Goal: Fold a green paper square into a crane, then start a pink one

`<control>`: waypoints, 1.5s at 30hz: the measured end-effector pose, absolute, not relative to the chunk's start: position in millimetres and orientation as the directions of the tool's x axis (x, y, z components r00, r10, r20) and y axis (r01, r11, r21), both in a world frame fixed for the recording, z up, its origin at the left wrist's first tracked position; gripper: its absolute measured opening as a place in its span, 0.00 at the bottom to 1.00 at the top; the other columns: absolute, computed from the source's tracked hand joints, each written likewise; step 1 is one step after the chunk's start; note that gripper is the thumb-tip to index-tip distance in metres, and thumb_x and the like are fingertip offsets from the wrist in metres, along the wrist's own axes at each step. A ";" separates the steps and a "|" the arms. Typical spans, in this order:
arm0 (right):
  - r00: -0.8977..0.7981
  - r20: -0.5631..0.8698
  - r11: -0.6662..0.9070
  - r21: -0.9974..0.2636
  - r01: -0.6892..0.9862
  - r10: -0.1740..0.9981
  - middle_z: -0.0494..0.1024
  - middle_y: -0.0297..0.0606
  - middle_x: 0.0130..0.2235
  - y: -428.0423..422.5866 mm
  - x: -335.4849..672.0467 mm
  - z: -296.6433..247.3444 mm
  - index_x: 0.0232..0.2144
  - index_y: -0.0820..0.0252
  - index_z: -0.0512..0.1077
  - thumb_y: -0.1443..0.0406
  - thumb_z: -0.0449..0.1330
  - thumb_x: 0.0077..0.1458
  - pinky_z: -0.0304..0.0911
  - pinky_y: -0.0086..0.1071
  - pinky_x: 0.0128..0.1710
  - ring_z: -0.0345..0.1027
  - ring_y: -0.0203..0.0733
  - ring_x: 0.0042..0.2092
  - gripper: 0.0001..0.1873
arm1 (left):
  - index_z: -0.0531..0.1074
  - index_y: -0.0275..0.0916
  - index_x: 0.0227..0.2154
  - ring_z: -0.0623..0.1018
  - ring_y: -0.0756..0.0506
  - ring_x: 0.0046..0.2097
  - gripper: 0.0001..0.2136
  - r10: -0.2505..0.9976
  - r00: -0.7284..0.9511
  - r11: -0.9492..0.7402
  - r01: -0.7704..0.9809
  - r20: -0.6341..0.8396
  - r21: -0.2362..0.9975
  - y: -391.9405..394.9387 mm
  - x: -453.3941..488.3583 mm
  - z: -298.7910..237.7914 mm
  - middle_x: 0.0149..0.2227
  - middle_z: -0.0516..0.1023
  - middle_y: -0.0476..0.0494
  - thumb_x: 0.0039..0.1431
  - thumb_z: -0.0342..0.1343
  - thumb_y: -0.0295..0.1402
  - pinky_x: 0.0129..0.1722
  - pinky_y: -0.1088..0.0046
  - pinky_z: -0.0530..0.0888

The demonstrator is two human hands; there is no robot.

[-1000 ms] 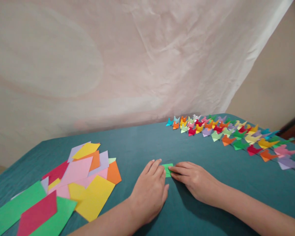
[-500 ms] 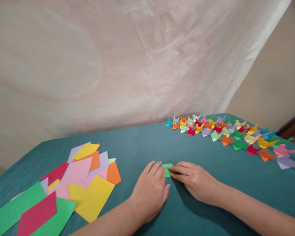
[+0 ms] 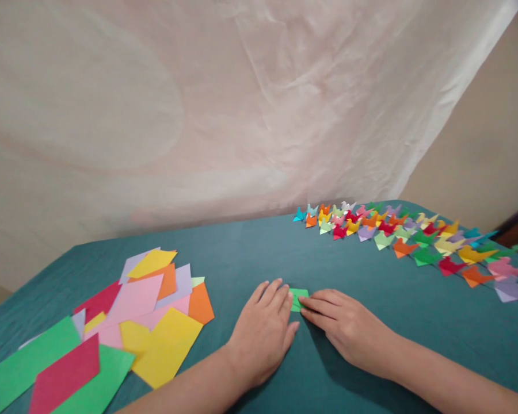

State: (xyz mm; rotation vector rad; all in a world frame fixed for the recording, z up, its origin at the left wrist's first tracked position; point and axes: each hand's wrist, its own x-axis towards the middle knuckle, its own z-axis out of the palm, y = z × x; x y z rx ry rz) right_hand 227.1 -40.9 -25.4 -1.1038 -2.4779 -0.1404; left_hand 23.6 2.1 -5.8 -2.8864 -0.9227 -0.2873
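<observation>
Mid-fold | we press the small green paper (image 3: 297, 298) onto the teal tablecloth (image 3: 242, 253) | left hand (image 3: 263, 332), right hand (image 3: 346, 329) flat, fingertips on it, nothing pinched | beyond it, rightward: many folded birds (image 3: 397, 236) finished | left of it: flat sheets (image 3: 155, 322) unfolded

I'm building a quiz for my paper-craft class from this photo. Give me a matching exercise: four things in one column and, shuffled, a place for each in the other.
Things
1. small green folded paper
2. flat coloured sheets
3. folded paper birds
4. white cloth

Places
A. in rows at the far right of the teal table
B. hanging behind the table
C. at the fingertips of the left hand and right hand
D. strewn and overlapping on the table's left side

Pairs: 1-C, 2-D, 3-A, 4-B
</observation>
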 end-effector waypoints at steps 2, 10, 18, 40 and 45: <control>-0.598 0.417 0.682 -0.076 0.727 0.684 0.74 0.43 0.47 -41.9 226.6 -24.8 0.45 0.63 0.72 0.74 0.48 0.57 0.64 0.41 0.47 0.66 0.44 0.46 0.17 | 0.63 0.35 0.53 0.59 0.41 0.60 0.19 0.567 0.799 -0.812 0.583 0.201 -0.025 2.4 23.2 -6.4 0.56 0.65 0.41 0.64 0.42 0.40 0.58 0.61 0.55; -0.564 0.376 0.665 -0.238 0.708 0.735 0.74 0.41 0.46 -38.7 232.5 -19.4 0.45 0.59 0.71 0.76 0.49 0.52 0.62 0.41 0.47 0.65 0.43 0.47 0.21 | 0.58 0.36 0.56 0.57 0.40 0.61 0.24 0.588 0.795 -0.809 0.583 0.150 0.079 5.7 19.7 -3.9 0.59 0.60 0.38 0.63 0.41 0.45 0.57 0.59 0.58; -0.528 0.328 0.620 -0.372 0.690 0.784 0.73 0.41 0.44 -31.2 235.1 -18.0 0.44 0.56 0.71 0.72 0.50 0.56 0.61 0.40 0.44 0.64 0.42 0.45 0.16 | 0.58 0.36 0.56 0.57 0.40 0.61 0.23 0.582 0.799 -0.813 0.574 0.149 0.099 -1.3 20.1 -2.7 0.59 0.61 0.39 0.63 0.41 0.44 0.58 0.59 0.56; -0.558 0.014 0.412 -0.689 0.596 0.830 0.66 0.33 0.32 29.9 237.7 -0.9 0.28 0.61 0.67 0.70 0.56 0.52 0.59 0.26 0.31 0.61 0.32 0.30 0.02 | 0.59 0.39 0.56 0.57 0.40 0.61 0.22 0.586 0.803 -0.810 0.581 0.112 0.078 -5.2 22.6 1.2 0.58 0.61 0.42 0.63 0.41 0.44 0.58 0.59 0.58; -0.532 0.017 0.399 -0.681 0.614 0.847 0.66 0.33 0.30 24.8 238.5 2.1 0.26 0.61 0.67 0.69 0.56 0.52 0.58 0.26 0.30 0.60 0.32 0.29 0.04 | 0.58 0.40 0.56 0.56 0.40 0.61 0.22 0.568 0.813 -0.823 0.559 0.128 0.100 -3.1 21.5 3.0 0.59 0.60 0.43 0.63 0.42 0.43 0.58 0.59 0.59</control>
